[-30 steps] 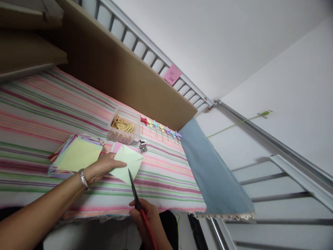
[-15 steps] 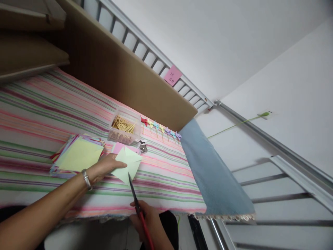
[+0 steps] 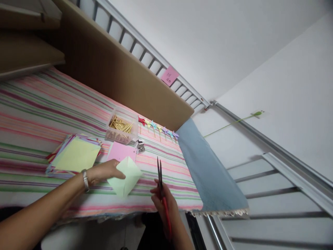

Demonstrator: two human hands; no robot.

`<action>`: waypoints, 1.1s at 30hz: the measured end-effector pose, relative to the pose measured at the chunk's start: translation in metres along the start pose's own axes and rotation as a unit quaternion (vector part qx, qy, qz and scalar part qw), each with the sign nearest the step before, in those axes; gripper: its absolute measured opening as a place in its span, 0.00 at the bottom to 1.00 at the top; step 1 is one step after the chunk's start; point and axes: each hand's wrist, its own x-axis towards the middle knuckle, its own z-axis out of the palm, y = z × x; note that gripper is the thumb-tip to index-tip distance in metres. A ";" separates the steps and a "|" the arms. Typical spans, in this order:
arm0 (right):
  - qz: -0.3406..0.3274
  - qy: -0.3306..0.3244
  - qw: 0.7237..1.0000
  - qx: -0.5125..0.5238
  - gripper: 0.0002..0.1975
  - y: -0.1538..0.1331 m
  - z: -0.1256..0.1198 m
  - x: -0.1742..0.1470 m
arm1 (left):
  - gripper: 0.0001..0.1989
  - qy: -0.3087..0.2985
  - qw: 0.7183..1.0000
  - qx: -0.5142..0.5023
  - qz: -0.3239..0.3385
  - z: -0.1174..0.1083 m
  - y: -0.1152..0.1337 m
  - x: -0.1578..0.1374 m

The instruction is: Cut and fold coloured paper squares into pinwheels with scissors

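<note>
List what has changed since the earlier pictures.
The scissors have swung right, off the green paper, which has shifted lower in view, baring more pink paper. Left grip still holds the green paper, right grip the scissors. Box, stack and pinwheels stayed.

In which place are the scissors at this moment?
In the head view, the scissors are in the right hand, at lower centre, right of the pale green paper in the left hand.

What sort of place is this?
Likely a home craft corner, perhaps in a bedroom: red-handled scissors, paper pinwheels on sticks and a bed-like metal railing.
</note>
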 end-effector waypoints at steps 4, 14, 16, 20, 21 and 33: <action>-0.034 -0.021 0.995 0.094 0.21 -0.029 0.016 0.028 | 0.11 -0.070 0.997 0.010 -0.003 0.015 -0.004 -0.004; 0.029 -0.028 0.982 0.183 0.21 -0.035 0.035 0.047 | 0.12 -0.024 0.996 -0.084 0.020 0.014 -0.006 0.002; 0.022 0.021 0.974 0.226 0.21 -0.027 0.037 0.051 | 0.14 0.007 0.986 -0.161 0.040 0.018 -0.007 0.005; 0.004 0.077 0.946 0.315 0.22 -0.021 0.049 0.053 | 0.17 0.004 0.965 -0.252 0.071 0.034 -0.009 0.005; 0.003 0.082 0.941 0.329 0.21 -0.021 0.053 0.052 | 0.18 0.003 0.964 -0.254 0.074 0.038 -0.009 0.005; 0.062 0.013 0.964 0.258 0.25 -0.024 0.056 0.032 | 0.16 0.166 0.979 -0.097 0.075 0.012 0.002 0.006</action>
